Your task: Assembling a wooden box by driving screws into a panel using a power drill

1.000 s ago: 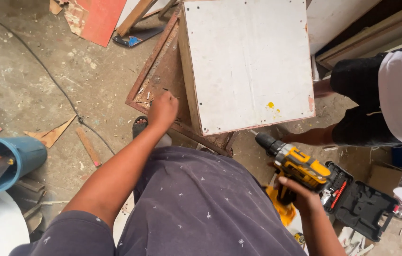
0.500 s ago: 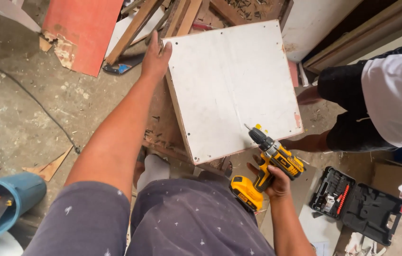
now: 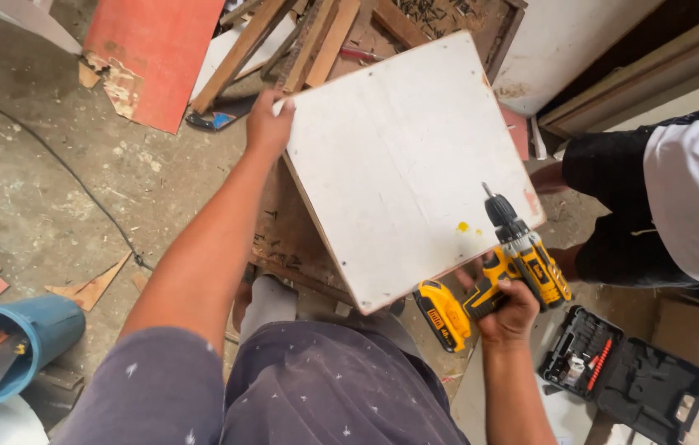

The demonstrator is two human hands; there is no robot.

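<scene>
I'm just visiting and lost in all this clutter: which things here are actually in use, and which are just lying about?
In use:
- white board, left hand gripping its corner
- yellow cordless drill, held in right hand

Lying about:
- red panel
- open bit case
- blue pipe
- wood offcuts
</scene>
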